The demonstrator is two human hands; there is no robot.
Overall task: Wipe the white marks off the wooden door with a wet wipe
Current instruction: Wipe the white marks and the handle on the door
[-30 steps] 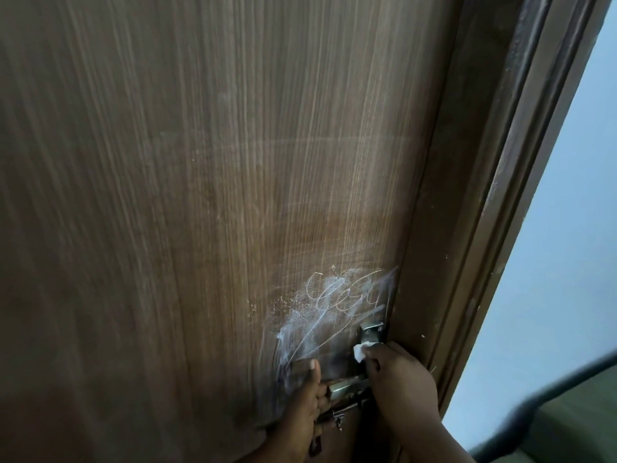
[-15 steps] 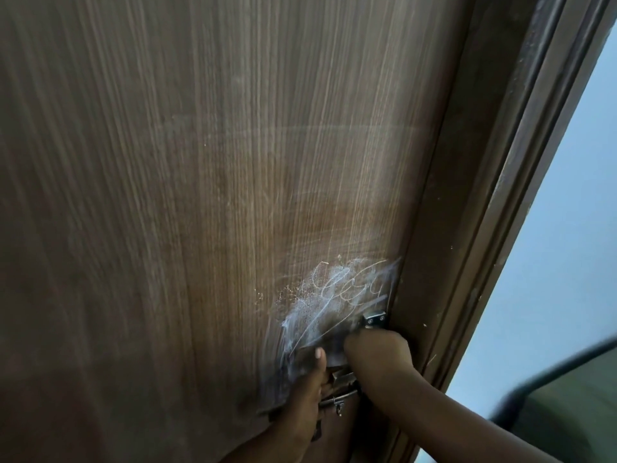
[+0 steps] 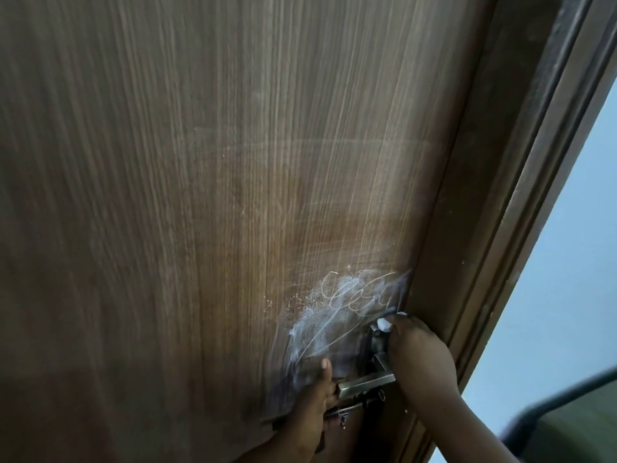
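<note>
A brown wooden door [image 3: 233, 195] fills the view. White scribbles and smeared white marks [image 3: 344, 305] sit low on it, just above the metal lever handle [image 3: 365, 384]. My right hand [image 3: 420, 355] is closed on a crumpled white wet wipe [image 3: 384, 324], pressing it against the door beside the top of the handle plate, at the lower right edge of the marks. My left hand [image 3: 317, 396] grips the free end of the lever handle, thumb up against the door.
The dark door frame [image 3: 500, 228] runs along the right edge of the door. A pale wall [image 3: 567, 279] lies beyond it. A key with a ring [image 3: 347, 412] hangs below the handle. A dark object [image 3: 574, 419] shows at the bottom right.
My right hand with the wipe slid left across the lower marks, then back right and up beside the handle plate. My left hand has stayed on the handle.
</note>
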